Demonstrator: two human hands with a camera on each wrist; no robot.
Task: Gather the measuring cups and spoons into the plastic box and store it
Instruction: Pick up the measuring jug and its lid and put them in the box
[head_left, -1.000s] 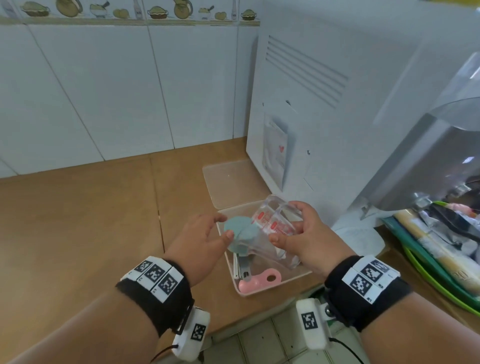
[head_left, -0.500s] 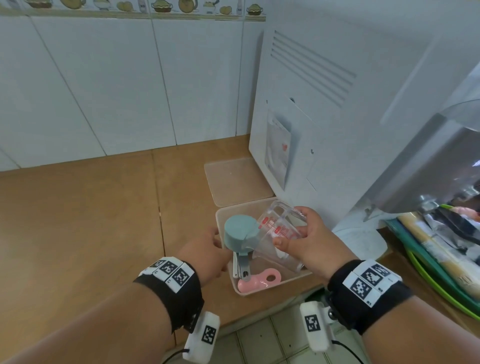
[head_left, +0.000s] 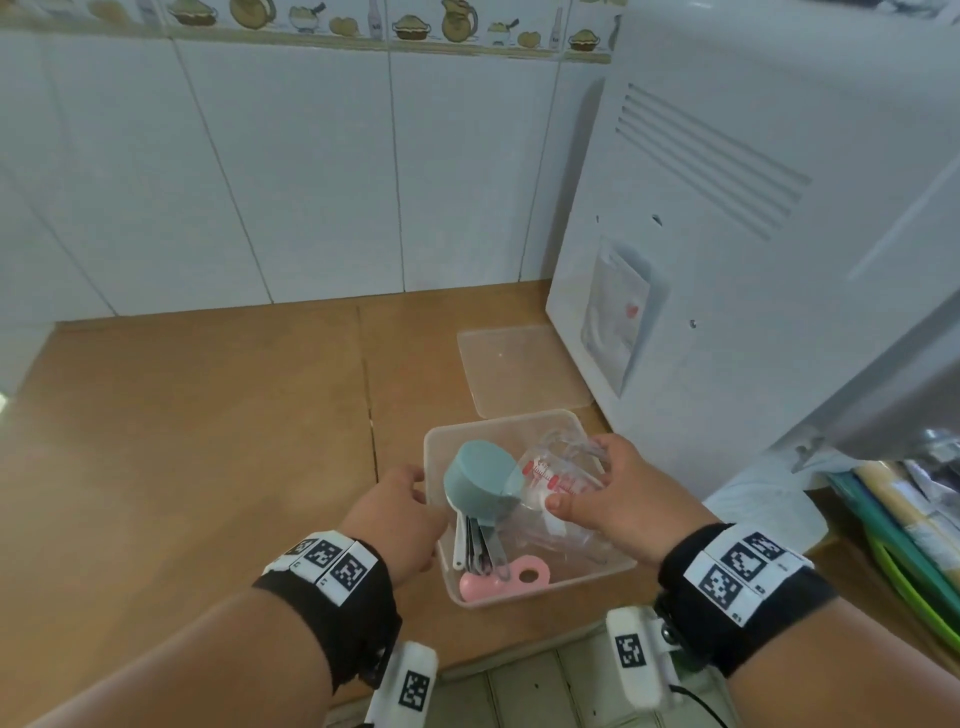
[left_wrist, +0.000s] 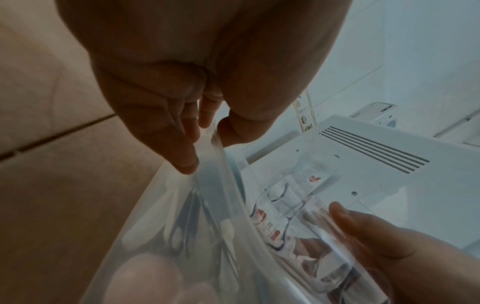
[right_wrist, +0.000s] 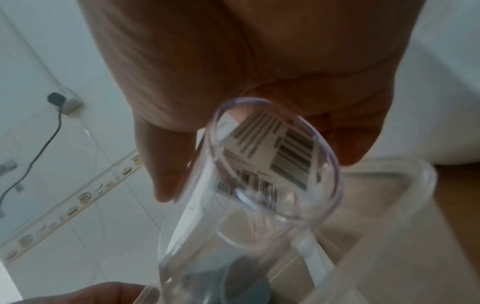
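The translucent plastic box (head_left: 500, 420) sits near the counter's front edge. Inside it lie a blue measuring cup (head_left: 478, 486) tipped on its side, metal measuring spoons (head_left: 480, 545) and a pink handle (head_left: 511, 578). My right hand (head_left: 582, 475) holds a clear measuring cup (head_left: 553, 480) with red markings, lying tilted in the box's right half. Its barcode-labelled base (right_wrist: 272, 162) shows in the right wrist view. My left hand (head_left: 422, 488) pinches the box's left rim (left_wrist: 211, 162) between thumb and fingers.
The box's lid (head_left: 519, 366) lies flat just behind the box. A white appliance (head_left: 727, 249) stands close on the right. A white cloth (head_left: 763, 506) and a green tray of packets (head_left: 914, 551) lie further right. Brown countertop (head_left: 182, 441) stretches left to the tiled wall.
My left hand left the blue cup and went to the box's left rim. My right hand brought the clear cup lower into the box, and the blue cup now lies there.
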